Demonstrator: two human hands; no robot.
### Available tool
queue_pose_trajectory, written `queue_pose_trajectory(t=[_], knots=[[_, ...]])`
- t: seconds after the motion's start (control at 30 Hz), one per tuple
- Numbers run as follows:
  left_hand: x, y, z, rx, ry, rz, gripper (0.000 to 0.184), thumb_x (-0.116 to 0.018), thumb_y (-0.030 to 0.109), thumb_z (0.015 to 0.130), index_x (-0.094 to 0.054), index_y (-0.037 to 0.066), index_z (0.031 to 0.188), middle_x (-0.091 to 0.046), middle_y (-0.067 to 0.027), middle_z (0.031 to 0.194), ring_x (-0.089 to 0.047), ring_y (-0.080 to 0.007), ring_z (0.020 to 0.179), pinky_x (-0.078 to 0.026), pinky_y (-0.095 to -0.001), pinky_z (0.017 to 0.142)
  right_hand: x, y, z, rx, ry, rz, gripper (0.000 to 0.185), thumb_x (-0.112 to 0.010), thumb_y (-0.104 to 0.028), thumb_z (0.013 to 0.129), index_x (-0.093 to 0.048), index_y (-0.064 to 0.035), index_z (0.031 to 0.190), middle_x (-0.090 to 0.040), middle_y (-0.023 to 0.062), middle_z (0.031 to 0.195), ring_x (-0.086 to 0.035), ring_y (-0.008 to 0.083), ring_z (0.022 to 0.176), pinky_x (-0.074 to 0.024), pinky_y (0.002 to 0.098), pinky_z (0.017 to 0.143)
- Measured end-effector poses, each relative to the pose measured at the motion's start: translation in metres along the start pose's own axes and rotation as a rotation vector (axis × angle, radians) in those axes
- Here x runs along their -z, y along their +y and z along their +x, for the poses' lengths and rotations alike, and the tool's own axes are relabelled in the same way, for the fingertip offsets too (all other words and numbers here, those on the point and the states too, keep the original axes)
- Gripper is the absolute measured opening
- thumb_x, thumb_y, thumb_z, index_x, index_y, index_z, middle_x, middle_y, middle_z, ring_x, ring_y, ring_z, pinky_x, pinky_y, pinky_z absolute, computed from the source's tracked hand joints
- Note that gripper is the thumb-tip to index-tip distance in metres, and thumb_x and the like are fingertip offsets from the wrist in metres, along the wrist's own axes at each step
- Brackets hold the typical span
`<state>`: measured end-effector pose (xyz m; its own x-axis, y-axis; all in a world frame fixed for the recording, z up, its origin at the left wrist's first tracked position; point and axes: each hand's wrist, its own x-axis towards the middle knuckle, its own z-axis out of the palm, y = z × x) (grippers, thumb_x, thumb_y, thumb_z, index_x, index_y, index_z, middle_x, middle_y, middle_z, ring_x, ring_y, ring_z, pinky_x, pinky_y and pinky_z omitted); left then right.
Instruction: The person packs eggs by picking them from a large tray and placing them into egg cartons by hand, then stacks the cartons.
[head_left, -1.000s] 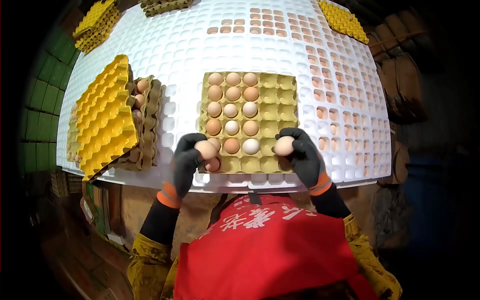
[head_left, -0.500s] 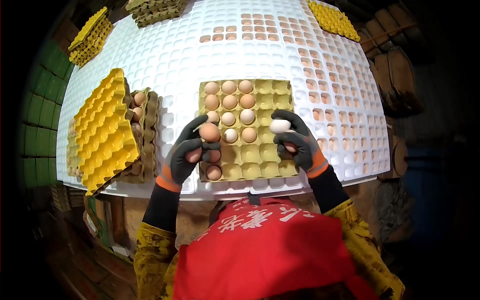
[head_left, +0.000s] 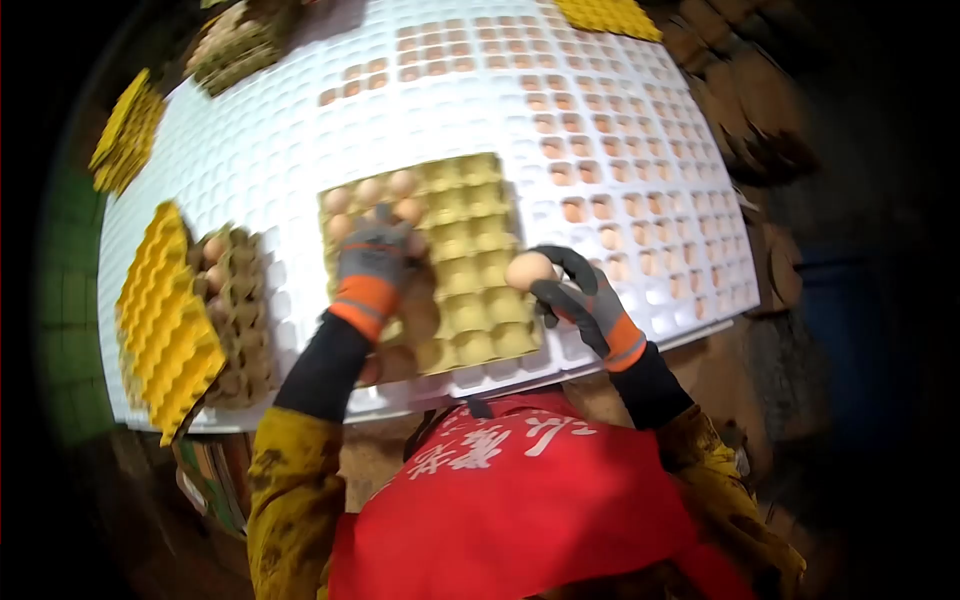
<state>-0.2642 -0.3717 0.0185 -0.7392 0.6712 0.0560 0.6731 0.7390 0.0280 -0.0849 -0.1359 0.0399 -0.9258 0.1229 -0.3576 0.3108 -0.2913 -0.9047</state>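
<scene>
A yellowish pulp egg tray (head_left: pixel 470 262) lies in front of me, partly filled with eggs on its left side. My left hand (head_left: pixel 378 255), in a grey glove with an orange cuff, reaches over those eggs. Its fingers point down among them and are blurred, so whether an egg is in its grip cannot be seen. Beyond those fingers sits a brown egg (head_left: pixel 402 183) in its cup. Just right of the tray, my right hand (head_left: pixel 580 295) pinches a brown egg (head_left: pixel 529 270) between thumb and fingers, above the white cupped surface.
The white cupped surface (head_left: pixel 270 135) spans the table, with many brown eggs in its right and far cups. At left, a tilted yellow tray (head_left: pixel 170 325) leans against stacked egg trays (head_left: pixel 238 325). More trays (head_left: pixel 128 130) stand at the far left and a yellow one (head_left: pixel 610 17) far right.
The view has swung, shifting the tray left in the picture. My left hand, which held brown eggs, has moved over the tray. A brown egg now shows in my right hand, where a white one was.
</scene>
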Motion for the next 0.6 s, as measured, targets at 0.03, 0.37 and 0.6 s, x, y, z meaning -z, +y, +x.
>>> queue_pose_trajectory(t=[0.03,0.37,0.6], knots=[[0.009,-0.001,-0.002,-0.018,0.039,-0.072,0.030,-0.074,0.018,0.075,-0.069,0.014,0.105,-0.062,-0.0128,0.107,-0.064,-0.0317,0.096,-0.052,-0.0440,0.077,0.020,0.002,-0.020,-0.023,0.068,0.000,0.054,-0.080,-0.014,0.086,-0.057,-0.0050,0.134,-0.069,0.0037,0.097,-0.064,0.0080,0.074,-0.0510,0.0224,0.056],[0.010,0.190,-0.017,-0.088,-0.013,-0.850,0.049,-0.086,0.020,0.071,-0.069,0.014,0.117,-0.063,-0.0158,0.121,-0.065,-0.0334,0.104,-0.055,-0.0429,0.085,0.183,0.048,-0.098,0.236,0.522,-0.979,0.046,-0.084,-0.017,0.073,-0.067,-0.0106,0.116,-0.063,0.0121,0.117,-0.061,0.0324,0.110,-0.0521,0.0417,0.091],[-0.064,0.281,-0.006,-0.013,-0.146,-0.352,0.039,-0.075,0.016,0.079,-0.067,0.014,0.118,-0.058,-0.0184,0.124,-0.064,-0.0382,0.100,-0.055,-0.0453,0.080,0.191,0.061,-0.057,0.207,0.305,-1.261,0.043,-0.074,-0.022,0.083,-0.066,-0.0204,0.125,-0.055,0.0141,0.134,-0.061,0.0344,0.115,-0.0542,0.0434,0.089]])
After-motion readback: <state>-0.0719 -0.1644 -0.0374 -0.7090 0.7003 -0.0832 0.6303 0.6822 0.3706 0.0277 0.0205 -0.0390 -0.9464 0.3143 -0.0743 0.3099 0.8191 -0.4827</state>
